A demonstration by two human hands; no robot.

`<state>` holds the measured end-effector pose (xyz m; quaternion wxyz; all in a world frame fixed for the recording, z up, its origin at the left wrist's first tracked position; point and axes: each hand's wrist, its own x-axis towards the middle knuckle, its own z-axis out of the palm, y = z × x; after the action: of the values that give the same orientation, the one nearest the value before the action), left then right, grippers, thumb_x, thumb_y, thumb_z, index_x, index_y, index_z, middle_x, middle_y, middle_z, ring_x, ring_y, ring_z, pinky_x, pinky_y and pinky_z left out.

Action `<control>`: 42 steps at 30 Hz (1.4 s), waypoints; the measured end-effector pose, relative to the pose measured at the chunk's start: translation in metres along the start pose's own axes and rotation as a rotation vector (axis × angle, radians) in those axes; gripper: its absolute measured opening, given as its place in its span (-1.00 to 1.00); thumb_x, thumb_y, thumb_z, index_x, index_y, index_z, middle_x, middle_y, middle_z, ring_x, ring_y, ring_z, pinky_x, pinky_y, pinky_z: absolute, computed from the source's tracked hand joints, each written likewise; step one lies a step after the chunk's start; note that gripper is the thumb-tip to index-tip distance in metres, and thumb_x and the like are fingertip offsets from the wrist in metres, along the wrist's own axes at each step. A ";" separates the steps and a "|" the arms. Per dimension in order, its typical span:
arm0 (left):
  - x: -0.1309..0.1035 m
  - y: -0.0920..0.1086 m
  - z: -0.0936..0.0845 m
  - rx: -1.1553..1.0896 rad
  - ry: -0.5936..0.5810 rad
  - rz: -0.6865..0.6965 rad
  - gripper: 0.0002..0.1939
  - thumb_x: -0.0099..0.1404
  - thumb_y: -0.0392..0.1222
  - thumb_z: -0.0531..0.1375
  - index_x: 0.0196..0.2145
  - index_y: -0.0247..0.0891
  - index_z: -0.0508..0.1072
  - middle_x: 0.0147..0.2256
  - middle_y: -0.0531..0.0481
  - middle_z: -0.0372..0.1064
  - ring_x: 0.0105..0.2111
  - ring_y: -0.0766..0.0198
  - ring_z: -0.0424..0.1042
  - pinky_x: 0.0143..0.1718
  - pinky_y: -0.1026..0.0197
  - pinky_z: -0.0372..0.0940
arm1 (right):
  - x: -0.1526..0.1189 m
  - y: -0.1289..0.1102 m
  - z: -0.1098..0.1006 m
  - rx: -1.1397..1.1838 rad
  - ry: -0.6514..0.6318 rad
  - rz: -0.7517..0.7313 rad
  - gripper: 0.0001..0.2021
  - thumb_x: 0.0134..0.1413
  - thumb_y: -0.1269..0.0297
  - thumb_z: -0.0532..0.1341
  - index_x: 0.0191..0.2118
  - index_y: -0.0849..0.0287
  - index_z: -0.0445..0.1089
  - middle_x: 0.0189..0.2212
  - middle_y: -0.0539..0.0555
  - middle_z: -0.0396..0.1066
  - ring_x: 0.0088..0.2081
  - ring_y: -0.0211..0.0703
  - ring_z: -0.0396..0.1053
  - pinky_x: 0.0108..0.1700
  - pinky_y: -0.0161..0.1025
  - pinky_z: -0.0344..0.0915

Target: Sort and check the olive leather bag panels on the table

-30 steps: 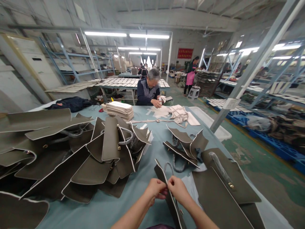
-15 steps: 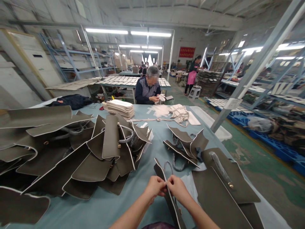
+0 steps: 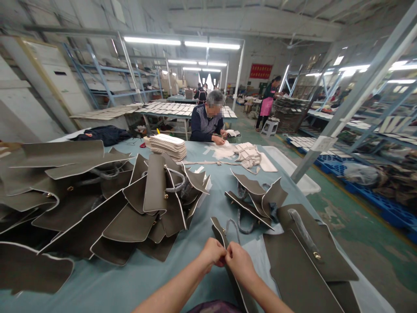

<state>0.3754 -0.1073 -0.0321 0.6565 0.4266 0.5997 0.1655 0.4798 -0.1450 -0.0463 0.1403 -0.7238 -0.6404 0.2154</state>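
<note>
Dark olive panel (image 3: 235, 284) is between your hands, on edge and tilted, running from just past your fingers back toward your body. Left hand (image 3: 212, 253) and right hand (image 3: 240, 261) meet at its upper edge: fingers closed, thumb-pinched on both, nearly touching each other. Can't tell if there's anything small inside the pinch. Panel's wrapped handle (image 3: 237, 231) loops up just beyond your right fingers. Past that, right and forward of the fingers: small cluster of olive pieces (image 3: 265, 200). Right of the fingers: flat olive piece (image 3: 295, 265), gold fitting at its handle's near end. Left: big olive heap (image 3: 122, 226) on the worktop (image 3: 216, 191). Well ahead of your fingers: beige stack (image 3: 167, 148), beige strips (image 3: 247, 154), and a co-worker (image 3: 202, 124) at the far edge, hands on pale material.
</note>
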 end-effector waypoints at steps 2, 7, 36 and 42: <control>0.002 -0.002 0.002 0.018 0.008 -0.007 -0.86 -0.12 -0.40 0.17 -0.73 -0.32 0.30 -0.79 0.08 0.22 -0.69 0.33 0.27 -0.60 0.28 0.25 | 0.000 0.001 -0.001 0.019 -0.002 0.016 -0.86 -0.06 0.47 -0.03 -0.51 0.20 0.21 -0.49 0.08 0.34 -0.44 -0.22 0.26 -0.42 -0.32 -0.01; 0.005 0.000 0.009 0.038 0.008 -0.005 -0.84 -0.09 -0.44 0.10 -0.73 -0.31 0.25 -0.78 0.09 0.19 -0.71 0.34 0.23 -0.60 0.24 0.25 | 0.001 0.004 -0.009 0.115 -0.016 0.070 -0.87 -0.10 0.49 -0.02 -0.56 0.18 0.15 -0.55 0.04 0.30 -0.47 -0.25 0.24 -0.43 -0.35 0.01; -0.006 -0.013 -0.010 1.264 0.088 1.363 -0.79 0.28 -0.26 -0.05 -0.15 -0.27 0.27 -0.16 -0.05 0.31 -0.12 0.22 0.20 0.01 0.10 -0.02 | 0.019 0.035 -0.024 0.776 -0.291 0.215 -0.93 -0.19 0.32 0.03 -0.53 0.19 0.09 -0.64 -0.12 0.07 -0.57 -0.39 0.12 -0.58 -0.44 0.06; 0.006 -0.014 -0.013 1.372 0.127 1.360 -0.87 0.27 -0.27 -0.04 -0.28 -0.28 0.28 -0.37 0.02 0.31 -0.34 0.27 0.25 -0.25 0.16 0.11 | 0.023 0.030 -0.019 0.670 -0.327 0.186 -0.98 -0.21 0.41 -0.02 -0.51 0.20 0.10 -0.62 -0.09 0.14 -0.55 -0.37 0.20 -0.56 -0.43 0.16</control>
<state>0.3608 -0.1070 -0.0454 -0.0051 0.9632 0.2251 0.1466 0.5172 -0.1248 -0.0469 0.2451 -0.6488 -0.4800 0.5372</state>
